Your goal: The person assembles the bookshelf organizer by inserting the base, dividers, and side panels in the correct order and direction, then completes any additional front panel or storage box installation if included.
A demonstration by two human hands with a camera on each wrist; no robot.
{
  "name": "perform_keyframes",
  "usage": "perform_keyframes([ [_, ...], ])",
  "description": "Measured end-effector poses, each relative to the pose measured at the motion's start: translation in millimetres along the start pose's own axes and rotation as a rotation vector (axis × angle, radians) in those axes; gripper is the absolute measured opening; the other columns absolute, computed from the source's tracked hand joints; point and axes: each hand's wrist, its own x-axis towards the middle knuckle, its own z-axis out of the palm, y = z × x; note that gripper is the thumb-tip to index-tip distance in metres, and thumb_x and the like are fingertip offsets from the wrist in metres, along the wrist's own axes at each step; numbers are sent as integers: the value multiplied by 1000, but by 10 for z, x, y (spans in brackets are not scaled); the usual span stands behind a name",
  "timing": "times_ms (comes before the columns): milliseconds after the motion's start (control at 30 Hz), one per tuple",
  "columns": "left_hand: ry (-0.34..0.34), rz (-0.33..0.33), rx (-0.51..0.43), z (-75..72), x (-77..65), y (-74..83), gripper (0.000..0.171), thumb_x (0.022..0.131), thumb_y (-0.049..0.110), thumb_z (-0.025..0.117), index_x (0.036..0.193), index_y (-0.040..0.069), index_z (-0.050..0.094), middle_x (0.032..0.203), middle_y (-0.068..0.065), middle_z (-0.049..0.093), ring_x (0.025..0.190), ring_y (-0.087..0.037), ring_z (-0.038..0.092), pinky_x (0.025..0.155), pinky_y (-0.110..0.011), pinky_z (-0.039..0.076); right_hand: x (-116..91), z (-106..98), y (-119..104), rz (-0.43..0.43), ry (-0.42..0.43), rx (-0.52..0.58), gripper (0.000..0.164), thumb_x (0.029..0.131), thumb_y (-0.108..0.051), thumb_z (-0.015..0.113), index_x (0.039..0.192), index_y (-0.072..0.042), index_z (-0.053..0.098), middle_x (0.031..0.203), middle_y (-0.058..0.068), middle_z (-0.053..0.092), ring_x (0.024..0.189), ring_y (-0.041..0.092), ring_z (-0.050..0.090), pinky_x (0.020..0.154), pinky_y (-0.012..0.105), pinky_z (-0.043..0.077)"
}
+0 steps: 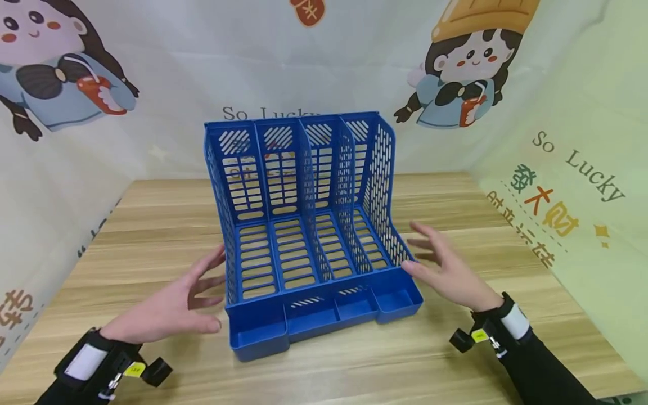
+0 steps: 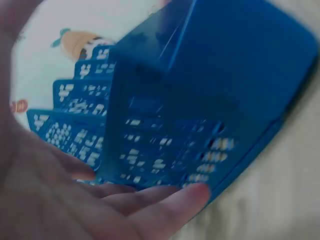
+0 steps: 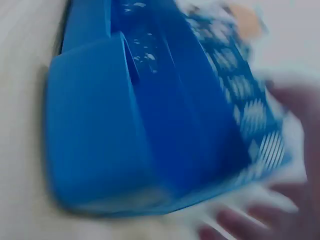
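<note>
A blue plastic desk file organizer (image 1: pixel 309 320) stands upright on the table, turned slightly. Its upright slots are split by perforated dividers, and small trays run along its front. My left hand (image 1: pixel 172 306) is beside its left side, fingers spread and thumb near the front left corner. On the other side, my right hand (image 1: pixel 448 267) has its thumb at the front right corner and its fingers loosely extended along the side. Whether the fingertips touch the plastic, I cannot tell. The right wrist view is blurred, with the organizer's front tray (image 3: pixel 95 130) close up.
Under the organizer is a wood-grain table (image 1: pixel 167 225). A pale printed cloth (image 1: pixel 172 84) with cartoon figures and lettering hangs behind it and along both sides. Each wrist wears a black strap with a small device; the right one (image 1: pixel 506 323) is near the table's right part.
</note>
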Motion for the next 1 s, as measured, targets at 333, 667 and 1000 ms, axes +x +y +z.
perform_keyframes([
  [333, 176, -80, 202, -57, 347, -125, 83, 109, 27, 72, 177, 21, 25, 181, -24, 24, 148, -57, 52, 110, -61, 56, 224, -27, 462, 168, -165, 184, 63, 119, -25, 49, 172, 2, 27, 169, 32, 44, 142, 46, 62, 112, 31, 58],
  [667, 365, -126, 132, -37, 899, -316, 67, 115, 32, 60, 175, 26, 31, 179, -25, 29, 155, -49, 48, 113, -55, 56, 650, 50, 583, 352, -6, 143, 73, 117, -52, 46, 175, -12, 29, 171, 22, 47, 150, 42, 56, 127, 57, 44],
  [1000, 422, -26, 2, 93, 824, -353, 68, 115, 20, 59, 176, 22, 29, 174, -27, 39, 154, -47, 50, 107, -34, 58, 525, 185, 503, 368, 58, 268, 72, 117, -51, 48, 174, -9, 33, 177, 19, 39, 163, 38, 39, 132, 56, 36],
])
